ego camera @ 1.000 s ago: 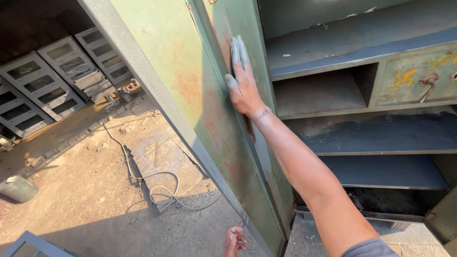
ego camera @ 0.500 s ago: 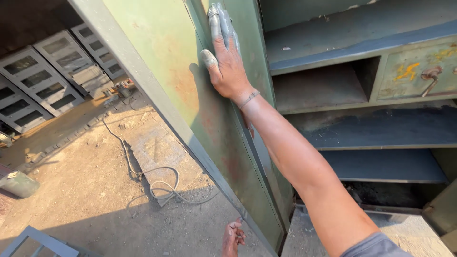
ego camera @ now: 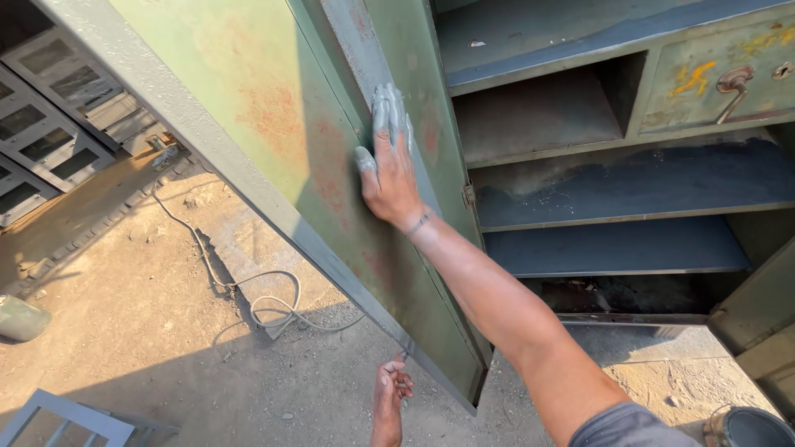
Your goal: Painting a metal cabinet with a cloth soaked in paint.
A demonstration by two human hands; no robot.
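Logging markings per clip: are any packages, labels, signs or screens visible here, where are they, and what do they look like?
No packages, signs or screens show.
Yellow paint marks: on the green drawer front at upper right, left of its metal handle; irregular smears, unreadable.
Right hand: flat on the green cabinet door, fingers grey-coated; no label there.
Left hand: at the door's lower edge.

A grey cable (ego camera: 248, 290) lies coiled on the dirt floor (ego camera: 124, 331). Glazed grey panels (ego camera: 58, 132) lean at upper left. A round can (ego camera: 749, 429) sits at lower right.
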